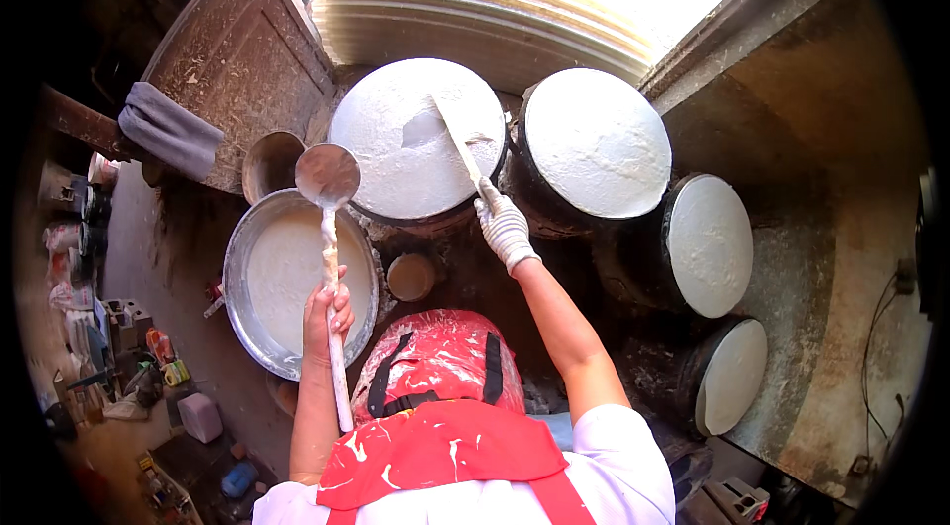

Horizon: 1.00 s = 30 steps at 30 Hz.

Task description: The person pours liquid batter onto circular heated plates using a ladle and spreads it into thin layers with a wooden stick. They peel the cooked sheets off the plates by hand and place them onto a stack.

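My bare left hand (327, 319) is closed round the long pale handle of a ladle (328, 175). Its bowl is up, beyond the rim of a wide metal basin (234, 263) of milky white liquid (287, 268). In a striped white glove, my right hand (504, 228) grips a flat, pale stick-like spatula (457, 141). The spatula's blade lies across a large round white-coated top (391, 164) on a dark drum-like base. A greyish patch shows in the coating beside the blade tip.
More white round tops stand at the right: a large one (599, 144), then smaller ones (711, 246) (732, 379). Behind them is a corrugated sheet (475, 10). A small brown pot (411, 277) sits between basin and drum. A grey cloth (173, 129) hangs at left.
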Motion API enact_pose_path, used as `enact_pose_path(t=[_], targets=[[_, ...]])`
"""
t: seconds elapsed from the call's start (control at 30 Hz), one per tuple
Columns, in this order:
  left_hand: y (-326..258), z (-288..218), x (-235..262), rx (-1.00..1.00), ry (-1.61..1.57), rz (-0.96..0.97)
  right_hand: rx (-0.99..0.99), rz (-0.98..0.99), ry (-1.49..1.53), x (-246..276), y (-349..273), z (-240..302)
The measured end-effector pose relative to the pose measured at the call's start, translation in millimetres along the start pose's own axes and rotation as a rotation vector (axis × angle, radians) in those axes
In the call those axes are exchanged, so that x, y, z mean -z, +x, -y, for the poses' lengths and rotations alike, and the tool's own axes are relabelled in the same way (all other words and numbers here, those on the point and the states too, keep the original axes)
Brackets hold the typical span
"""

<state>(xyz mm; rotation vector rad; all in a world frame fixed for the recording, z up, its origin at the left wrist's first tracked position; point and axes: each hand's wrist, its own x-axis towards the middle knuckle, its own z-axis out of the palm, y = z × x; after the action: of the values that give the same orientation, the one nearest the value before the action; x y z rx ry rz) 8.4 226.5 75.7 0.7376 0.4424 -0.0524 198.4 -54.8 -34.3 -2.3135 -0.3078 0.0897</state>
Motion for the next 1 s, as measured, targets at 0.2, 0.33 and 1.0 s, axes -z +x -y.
enact_pose_path(t=[0.2,0.33,1.0], targets=[[2,-5,1,0.025,0.012,0.022,-0.359,-0.158,0.066,-16,-28,0],[3,-8,1,0.053,0.029,0.011,-0.181,-0.058,0.356,-60,-10,10],[11,-8,2,0.045,0.039,-0.034,-0.133,-0.345,0.328,-67,-59,-8]])
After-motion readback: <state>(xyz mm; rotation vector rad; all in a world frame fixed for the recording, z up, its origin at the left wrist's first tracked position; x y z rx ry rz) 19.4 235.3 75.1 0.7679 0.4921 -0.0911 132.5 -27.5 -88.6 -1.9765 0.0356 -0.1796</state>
